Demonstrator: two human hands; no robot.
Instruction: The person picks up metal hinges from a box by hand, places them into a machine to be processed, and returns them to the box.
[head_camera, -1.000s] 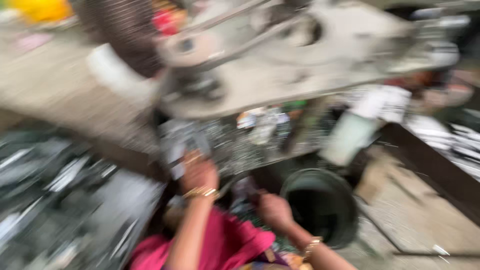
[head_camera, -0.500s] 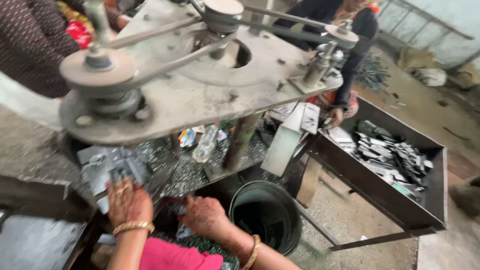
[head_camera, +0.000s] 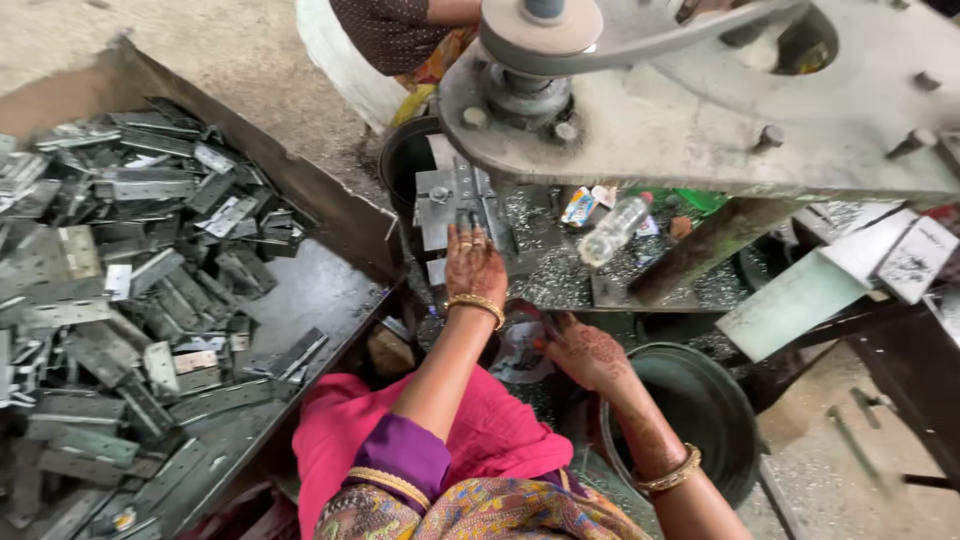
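My left hand (head_camera: 474, 266) reaches forward, fingers pressed on a grey metal die block (head_camera: 455, 200) under the big press machine (head_camera: 720, 100). I cannot tell whether it grips a piece there. My right hand (head_camera: 585, 352) rests low near my lap, fingers loosely curled, beside the rim of a dark round bucket (head_camera: 700, 410); nothing is clearly held in it. Both wrists carry gold bangles. A pink cloth (head_camera: 480, 430) covers my knees.
A large metal tray (head_camera: 330, 290) on the left holds several flat grey hinge plates (head_camera: 120, 260). A plastic bottle (head_camera: 612, 230) and small packets lie on the machine bed among metal chips. Another person (head_camera: 400, 35) sits behind the machine. White cardboard pieces (head_camera: 880, 255) lean at right.
The view has swung left and down, bringing the hinge tray into sight. My left hand has stretched forward onto the die block. My right hand stays near the bucket.
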